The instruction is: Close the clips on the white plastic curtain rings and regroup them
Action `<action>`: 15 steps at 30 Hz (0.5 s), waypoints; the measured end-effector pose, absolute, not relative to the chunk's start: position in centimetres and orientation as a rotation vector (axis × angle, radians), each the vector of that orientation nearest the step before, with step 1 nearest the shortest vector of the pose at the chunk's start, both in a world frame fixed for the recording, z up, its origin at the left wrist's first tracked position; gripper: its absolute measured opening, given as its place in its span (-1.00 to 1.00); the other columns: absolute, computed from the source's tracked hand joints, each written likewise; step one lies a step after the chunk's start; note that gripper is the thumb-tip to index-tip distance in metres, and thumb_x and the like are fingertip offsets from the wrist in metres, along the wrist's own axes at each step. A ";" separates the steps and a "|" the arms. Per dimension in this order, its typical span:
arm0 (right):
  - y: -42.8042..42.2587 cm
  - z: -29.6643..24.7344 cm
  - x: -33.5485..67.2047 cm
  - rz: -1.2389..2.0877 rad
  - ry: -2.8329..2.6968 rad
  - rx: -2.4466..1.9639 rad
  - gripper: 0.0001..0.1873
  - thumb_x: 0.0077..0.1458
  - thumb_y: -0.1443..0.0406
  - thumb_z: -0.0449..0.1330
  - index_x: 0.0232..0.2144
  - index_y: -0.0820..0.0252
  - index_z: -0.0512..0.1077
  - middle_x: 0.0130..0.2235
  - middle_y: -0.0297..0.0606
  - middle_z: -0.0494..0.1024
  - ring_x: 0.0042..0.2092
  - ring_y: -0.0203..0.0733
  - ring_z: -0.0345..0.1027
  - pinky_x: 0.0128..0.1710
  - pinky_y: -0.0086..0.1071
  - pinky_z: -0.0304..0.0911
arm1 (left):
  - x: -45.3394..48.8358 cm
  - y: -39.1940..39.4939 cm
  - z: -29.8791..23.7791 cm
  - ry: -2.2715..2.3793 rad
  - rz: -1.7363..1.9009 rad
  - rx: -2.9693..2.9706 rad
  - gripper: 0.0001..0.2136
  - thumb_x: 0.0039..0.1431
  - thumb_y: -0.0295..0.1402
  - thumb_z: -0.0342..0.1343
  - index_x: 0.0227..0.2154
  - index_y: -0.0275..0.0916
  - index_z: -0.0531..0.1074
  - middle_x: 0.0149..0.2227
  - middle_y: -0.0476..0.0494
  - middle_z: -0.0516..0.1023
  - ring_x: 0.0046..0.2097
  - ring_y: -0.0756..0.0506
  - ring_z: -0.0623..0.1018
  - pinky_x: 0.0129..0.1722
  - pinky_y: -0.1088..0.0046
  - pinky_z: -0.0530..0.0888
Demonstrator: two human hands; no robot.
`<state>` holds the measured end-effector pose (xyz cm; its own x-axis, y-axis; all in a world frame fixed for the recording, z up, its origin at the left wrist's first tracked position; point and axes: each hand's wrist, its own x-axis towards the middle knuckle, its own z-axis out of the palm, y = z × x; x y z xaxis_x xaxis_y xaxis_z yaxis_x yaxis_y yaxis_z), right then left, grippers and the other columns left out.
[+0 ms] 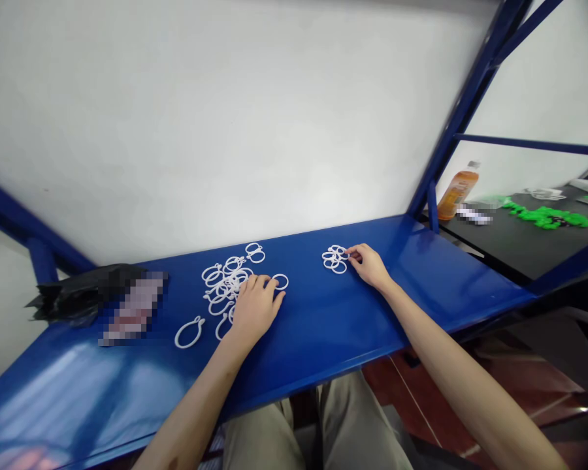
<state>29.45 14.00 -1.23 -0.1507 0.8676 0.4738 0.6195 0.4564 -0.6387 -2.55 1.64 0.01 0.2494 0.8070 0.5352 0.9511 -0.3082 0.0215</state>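
Observation:
My left hand (255,303) lies over a heap of white curtain rings (220,305), fingers apart and palm down. It hides part of the heap. Just beyond its index finger is a single white ring (287,282), close to the fingertips. My right hand (369,263) pinches the edge of a white ring at a smaller cluster of rings (334,264), which lie overlapping on the blue table (318,326). One loose ring (188,334) with a small eyelet rests left of the heap, and a linked-looking pair (255,253) sits behind it.
A black plastic bag (85,290) and a blurred-out flat packet (136,309) lie at the table's left. Blue metal posts (463,111) frame the table. On a dark table to the right stand an orange bottle (459,192) and a bright green bundle (549,215).

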 end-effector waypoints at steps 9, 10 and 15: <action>10.5 1.1 25.8 0.133 -1.828 -1.051 -0.82 0.28 0.28 0.07 -0.21 0.14 0.48 -0.21 -0.14 0.51 -0.18 -0.09 0.44 -0.09 -0.16 0.40 | -1.9 1.6 0.8 -1.577 -0.812 -2.239 -0.87 0.32 -0.29 0.08 -0.26 -0.19 0.49 -0.18 -0.23 0.59 -0.10 -0.25 0.48 -0.11 0.16 0.40; 9.7 1.4 24.5 0.179 -1.884 -0.990 -0.83 0.30 0.25 0.08 -0.18 0.12 0.47 -0.20 -0.15 0.52 -0.18 -0.10 0.44 -0.08 -0.17 0.40 | -1.8 1.5 1.0 -1.553 -0.846 -2.253 -0.88 0.31 -0.30 0.09 -0.24 -0.20 0.48 -0.15 -0.22 0.58 -0.08 -0.24 0.48 -0.09 0.16 0.40; 7.4 1.3 18.4 0.579 -2.102 -0.797 -0.78 0.32 0.19 0.12 -0.04 0.11 0.42 -0.18 -0.20 0.57 -0.26 -0.18 0.46 -0.18 -0.27 0.39 | -1.7 1.4 1.6 -1.415 -1.075 -2.450 -0.93 0.29 -0.36 0.13 -0.20 -0.18 0.44 -0.02 -0.19 0.54 0.03 -0.17 0.50 0.05 0.20 0.45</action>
<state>18.36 7.41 1.26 -0.4837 0.7056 0.5178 0.3406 0.6967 -0.6313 -1.70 1.40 1.57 0.3129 0.7136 0.6268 0.7953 -0.5576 0.2379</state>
